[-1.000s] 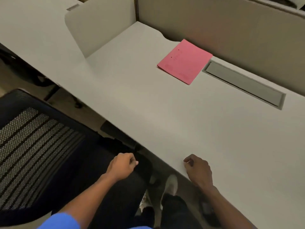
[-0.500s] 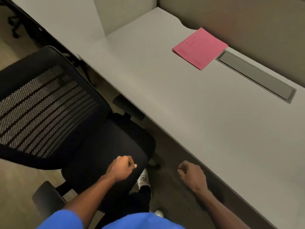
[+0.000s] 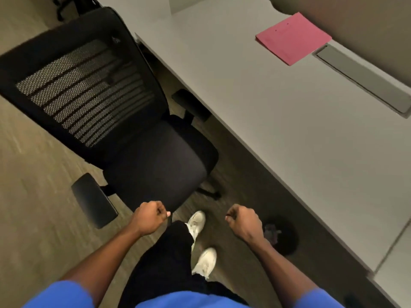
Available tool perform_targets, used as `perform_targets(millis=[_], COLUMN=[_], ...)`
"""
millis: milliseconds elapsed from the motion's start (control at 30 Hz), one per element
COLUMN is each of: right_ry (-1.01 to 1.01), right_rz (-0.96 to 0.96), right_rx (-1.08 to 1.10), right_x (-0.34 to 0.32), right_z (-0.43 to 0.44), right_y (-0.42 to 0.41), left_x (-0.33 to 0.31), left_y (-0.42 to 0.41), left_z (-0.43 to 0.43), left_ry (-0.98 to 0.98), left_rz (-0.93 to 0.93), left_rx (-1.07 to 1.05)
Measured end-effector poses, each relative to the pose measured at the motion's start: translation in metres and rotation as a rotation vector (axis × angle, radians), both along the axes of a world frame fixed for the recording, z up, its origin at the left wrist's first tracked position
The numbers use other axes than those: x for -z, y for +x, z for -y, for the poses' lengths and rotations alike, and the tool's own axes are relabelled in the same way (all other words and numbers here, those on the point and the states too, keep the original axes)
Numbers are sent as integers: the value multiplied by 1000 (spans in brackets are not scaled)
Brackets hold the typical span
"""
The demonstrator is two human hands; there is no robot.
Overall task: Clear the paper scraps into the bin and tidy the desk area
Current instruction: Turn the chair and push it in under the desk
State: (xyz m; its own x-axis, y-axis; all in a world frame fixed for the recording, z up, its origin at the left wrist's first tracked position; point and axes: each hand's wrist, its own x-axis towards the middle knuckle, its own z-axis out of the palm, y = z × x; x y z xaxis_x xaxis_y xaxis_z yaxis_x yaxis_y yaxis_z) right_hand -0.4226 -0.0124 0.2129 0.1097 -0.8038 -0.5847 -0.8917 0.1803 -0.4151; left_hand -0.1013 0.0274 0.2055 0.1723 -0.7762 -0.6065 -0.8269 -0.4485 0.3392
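Observation:
My left hand (image 3: pixel 150 216) is a closed fist held over the floor just in front of the black office chair's seat (image 3: pixel 155 165). My right hand (image 3: pixel 243 221) is also fisted, hanging beside the desk edge. Neither fist shows anything inside it. A dark round bin (image 3: pixel 282 237) stands on the floor under the desk edge, just right of my right wrist, with crumpled scraps inside. A pink folder (image 3: pixel 293 37) lies flat at the far side of the grey desk (image 3: pixel 289 130).
The chair's mesh back (image 3: pixel 84 85) and two armrests (image 3: pixel 93 200) fill the left half. A grey cable tray lid (image 3: pixel 364 78) sits in the desktop beside the folder. My legs and white shoes (image 3: pixel 196 223) stand between chair and desk. A partition rises behind the desk.
The view has drawn back and tilted down from the desk. Both fists have come away from the desk edge over the floor, and the bin has come into view.

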Motion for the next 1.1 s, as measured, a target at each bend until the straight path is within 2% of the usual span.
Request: perform_targets(millis=[300, 567, 833, 1100], right_ry=[-6, 2, -49, -105], right_rz=[-27, -16, -10, 18], right_rx=[-48, -120, -122, -174], right_x=[11, 20, 26, 41], right_z=[-46, -59, -42, -30], right_y=[36, 104, 224, 380], left_x=[-19, -31, -54, -91], left_y=[36, 113, 247, 397], left_z=[-56, -73, -23, 84], left_ry=[14, -21, -171, -372], left_rz=[-8, 41, 73, -44], left_rx=[-114, -160, -193, -322])
